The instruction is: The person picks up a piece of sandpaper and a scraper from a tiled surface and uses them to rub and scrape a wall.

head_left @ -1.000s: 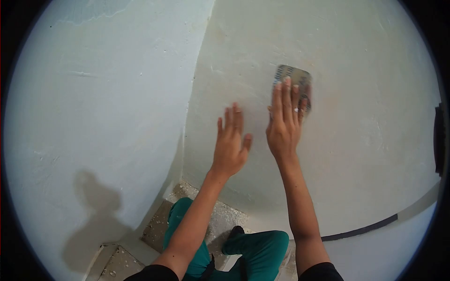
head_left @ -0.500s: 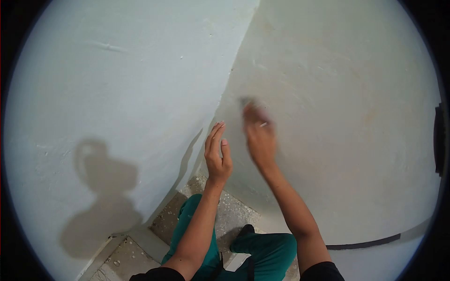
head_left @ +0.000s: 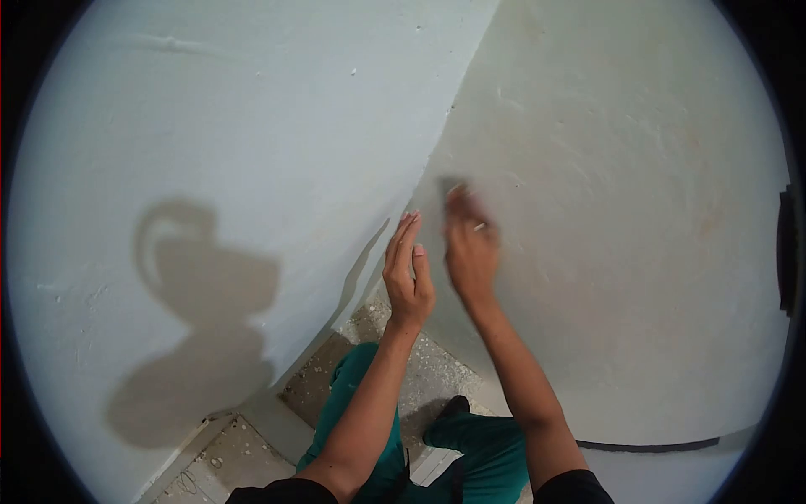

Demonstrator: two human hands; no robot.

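Note:
My left hand [head_left: 409, 273] is raised by the corner of the two walls, fingers stretched out and held together, thumb a little apart. Its fingertips are right at the pale bluish wall [head_left: 319, 143]. Close to its right, my right hand [head_left: 472, 248] is over the grey-green wall [head_left: 621, 218], smeared by motion at the fingers. The fingers are closed round a dark flat piece [head_left: 449, 183], whose edge sticks out past the fingertips; blur hides its kind. A light band shows on one finger. Small bumps and faint brownish smudges mark the wall around this hand.
Below are a speckled stone floor or step [head_left: 437, 370] and my legs in green trousers [head_left: 357, 395]. A dark strip [head_left: 651, 446] runs along the lower right wall. A dark object [head_left: 787, 250] juts in at the right edge. My shadow [head_left: 210, 277] falls on the left wall.
The view has tilted and shifted, so the wall corner and left hand appear farther right. My right hand stays on much the same patch of view, still blurred, with the dark piece in it.

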